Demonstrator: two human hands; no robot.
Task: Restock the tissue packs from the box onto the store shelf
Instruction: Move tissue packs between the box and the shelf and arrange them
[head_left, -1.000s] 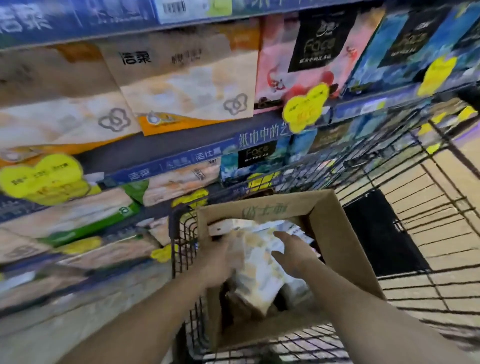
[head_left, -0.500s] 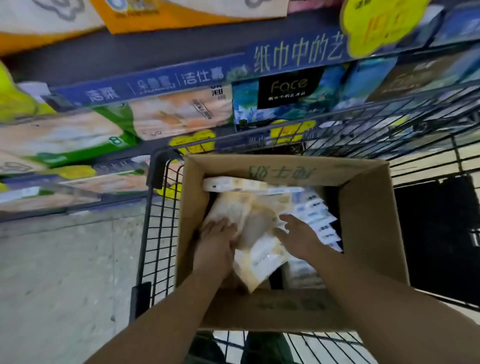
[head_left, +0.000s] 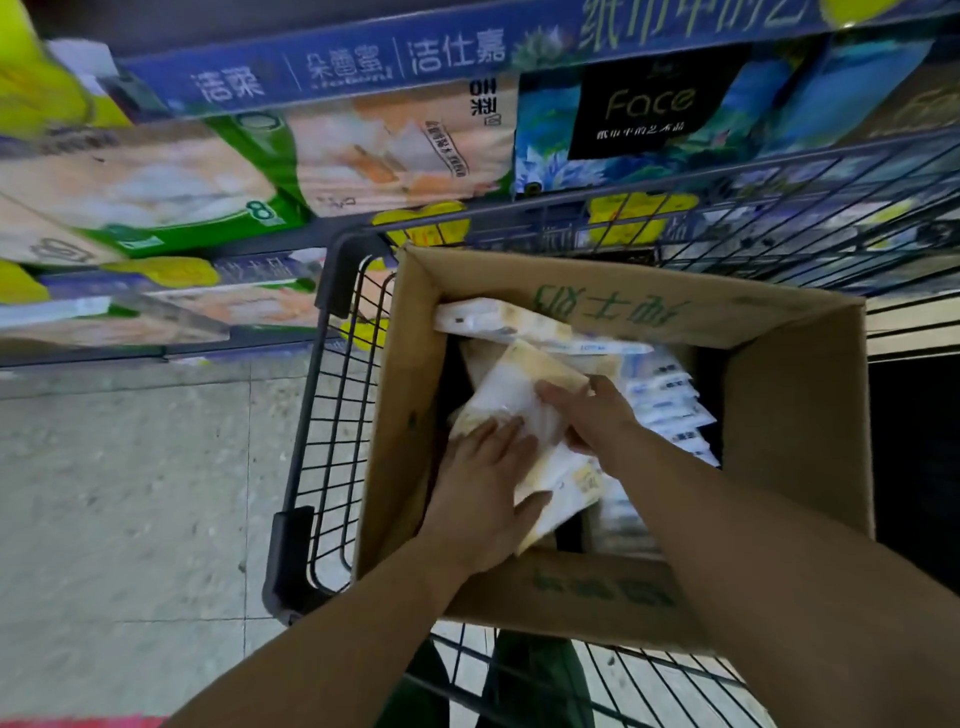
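1. An open cardboard box (head_left: 795, 431) with green printing on its flaps is seen standing inside a black wire shopping cart (head_left: 332, 415), against the cart's left side.
2. A cream and yellow tissue pack (head_left: 524, 395) is held tilted in the middle of the box, its upper end pointing toward the far wall and its lower end toward the near flap.
3. The left hand (head_left: 483, 488) is laid on the lower left part of this pack with the fingers spread and nearly straight; the thumb is stretched along the pack's near edge. Nothing is gripped by curled fingers here.
4. The right hand (head_left: 587, 410) is placed on the upper right side of the same pack, the fingers bent over its edge so that the pack is clasped from that side.
5. A second, similar pack (head_left: 498, 319) is seen lying flat along the far wall of the box, just beyond the held one.
6. A row of white packs with blue print (head_left: 670, 405) is stacked on edge along the right of the box interior, beside the right wrist.
7. The store shelf (head_left: 337, 67) is seen beyond the cart, with a blue label strip carrying Chinese brand names.
8. On the shelf, large green-trimmed tissue bundles (head_left: 171, 192) are stored at the left and a blue bundle marked "Face" (head_left: 649, 114) at the right.
9. Yellow price tags (head_left: 426, 226) are fixed along the shelf edge behind the cart rim.
10. A pale tiled floor (head_left: 130, 493) is visible at the left of the cart.
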